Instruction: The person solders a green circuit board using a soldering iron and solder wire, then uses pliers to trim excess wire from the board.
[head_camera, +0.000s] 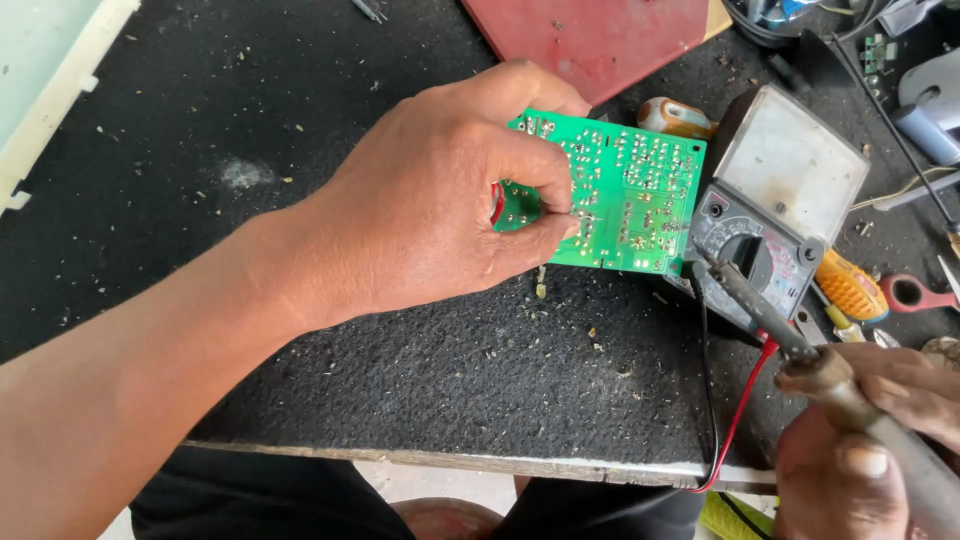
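My left hand (430, 200) grips a green circuit board (635, 195) by its left edge, solder side up, holding it tilted over the black mat (400, 360). Thumb and fingers pinch the board, and something red shows under my fingers. My right hand (880, 440) at the lower right holds a worn soldering iron (790, 335). Its tip points up and left toward the board's lower right corner, and I cannot tell whether it touches the board.
An analogue multimeter (775, 200) lies just right of the board, its red and black leads (725, 420) running off the table edge. A red board (600, 35) sits at the back. Screwdrivers and tools (850, 290) clutter the right side. A pale panel (40, 80) lies at far left.
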